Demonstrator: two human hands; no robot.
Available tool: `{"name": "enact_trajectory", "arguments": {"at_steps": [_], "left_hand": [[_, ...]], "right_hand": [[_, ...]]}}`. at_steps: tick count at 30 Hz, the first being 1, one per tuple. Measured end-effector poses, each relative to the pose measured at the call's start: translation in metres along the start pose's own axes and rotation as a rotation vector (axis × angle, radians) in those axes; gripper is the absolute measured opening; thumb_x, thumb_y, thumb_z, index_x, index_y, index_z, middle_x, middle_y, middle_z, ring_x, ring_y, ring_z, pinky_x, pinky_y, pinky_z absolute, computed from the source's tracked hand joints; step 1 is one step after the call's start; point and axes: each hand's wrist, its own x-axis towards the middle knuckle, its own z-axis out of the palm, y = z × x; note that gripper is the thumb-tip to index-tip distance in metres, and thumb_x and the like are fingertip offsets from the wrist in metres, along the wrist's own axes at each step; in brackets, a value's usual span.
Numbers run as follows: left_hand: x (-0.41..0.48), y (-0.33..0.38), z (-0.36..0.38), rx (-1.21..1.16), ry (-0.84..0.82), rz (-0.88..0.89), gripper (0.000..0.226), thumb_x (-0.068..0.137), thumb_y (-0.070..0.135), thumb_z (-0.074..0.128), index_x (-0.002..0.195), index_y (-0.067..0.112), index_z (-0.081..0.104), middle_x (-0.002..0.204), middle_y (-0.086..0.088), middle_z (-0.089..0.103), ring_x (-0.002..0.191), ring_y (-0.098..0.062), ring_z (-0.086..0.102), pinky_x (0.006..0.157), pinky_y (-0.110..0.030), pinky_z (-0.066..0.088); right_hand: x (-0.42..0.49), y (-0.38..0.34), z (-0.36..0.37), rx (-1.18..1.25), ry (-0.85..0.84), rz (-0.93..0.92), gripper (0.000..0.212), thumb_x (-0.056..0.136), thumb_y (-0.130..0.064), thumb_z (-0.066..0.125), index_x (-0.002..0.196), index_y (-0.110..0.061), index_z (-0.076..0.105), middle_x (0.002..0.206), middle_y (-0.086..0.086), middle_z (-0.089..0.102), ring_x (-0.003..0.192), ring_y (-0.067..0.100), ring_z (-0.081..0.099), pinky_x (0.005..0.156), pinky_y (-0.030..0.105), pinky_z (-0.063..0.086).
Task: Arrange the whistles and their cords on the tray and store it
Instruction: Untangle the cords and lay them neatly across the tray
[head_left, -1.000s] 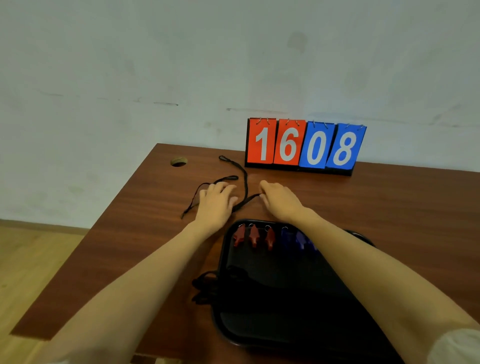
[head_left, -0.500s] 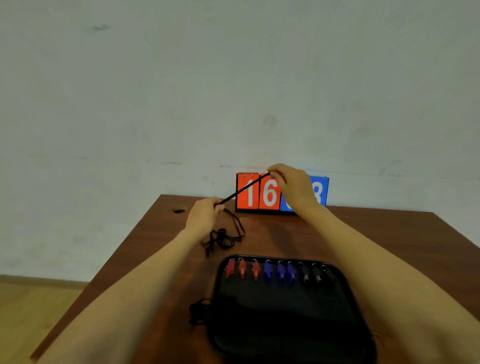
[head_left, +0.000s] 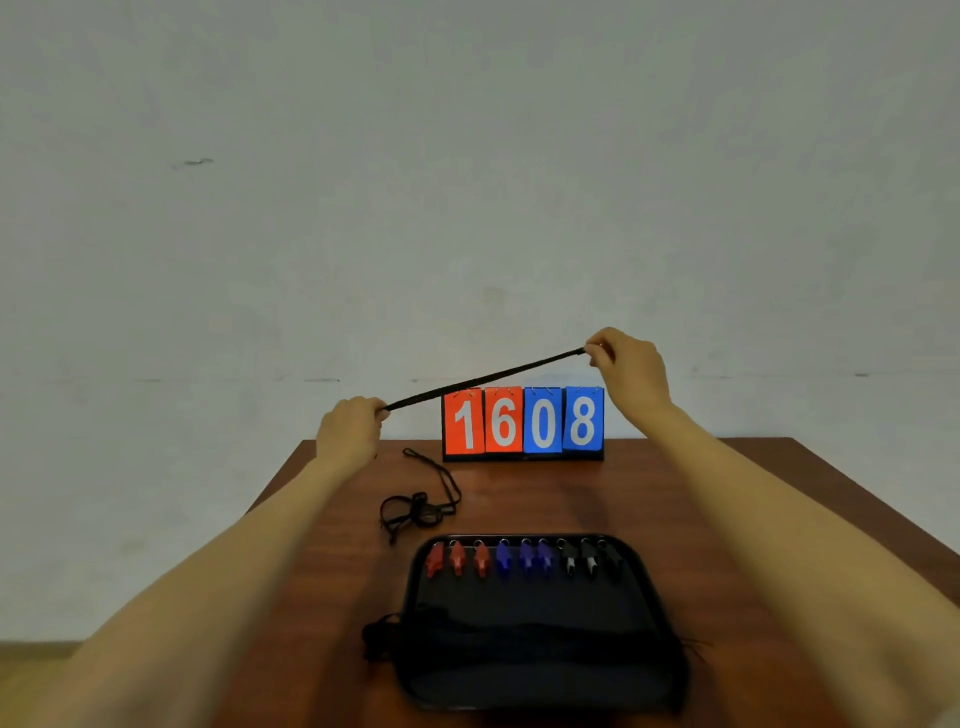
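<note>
The right hand's (head_left: 631, 366) fingers (head_left: 597, 353) are closed in a pinch on one end of a black cord (head_left: 483, 378). The left hand's (head_left: 348, 428) fingers (head_left: 376, 413) are curled tight round the other end. Between them the cord is pulled straight and taut in the air, above and beyond the tray's (head_left: 530, 603) far edge, higher on the right.

The first risk is in the grip. The cord is thin and under tension, so if either pinch slackens, the freed end would likely spring and drop. It could land on the second cord (head_left: 421, 506), which lies in a loose knot on the table (head_left: 675, 499) just beyond the tray's far left corner, and the two could tangle.

The second risk is the way down to the tray. The whistles (head_left: 524, 558) stand in a neat row along its far edge, red, blue and black. A cord dragged low across that edge could knock them out of line.

A dark bundle (head_left: 376, 636) appears to hang over the tray's left rim, though it is too dim to tell for certain. If so, it may slide off when the tray is lifted for storing. The scoreboard (head_left: 522, 423), well beyond the tray's far edge, sits under the taut cord and could be tipped by a careless swing.
</note>
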Motion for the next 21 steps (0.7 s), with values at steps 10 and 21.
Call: {"name": "enact_trajectory", "arguments": {"at_steps": [10, 21], "left_hand": [[-0.042, 0.000, 0.015, 0.058, -0.082, 0.015, 0.031, 0.101, 0.022, 0.037, 0.108, 0.015, 0.066, 0.103, -0.002, 0.069, 0.096, -0.026, 0.062, 0.090, -0.036, 0.040], [-0.111, -0.005, 0.055, -0.017, -0.316, -0.141, 0.018, 0.096, 0.029, 0.051, 0.098, 0.011, 0.054, 0.098, -0.011, 0.066, 0.077, -0.023, 0.056, 0.063, -0.032, 0.042]], "right_hand": [[-0.055, 0.055, -0.016, -0.110, -0.145, 0.253, 0.027, 0.091, -0.033, 0.060, 0.081, -0.010, 0.053, 0.067, -0.001, 0.053, 0.066, 0.021, 0.051, 0.059, 0.030, 0.038], [-0.139, 0.115, -0.011, -0.283, -0.452, 0.459, 0.015, 0.094, -0.021, 0.049, 0.087, -0.017, 0.060, 0.094, 0.006, 0.066, 0.085, 0.026, 0.063, 0.069, 0.032, 0.047]]}}
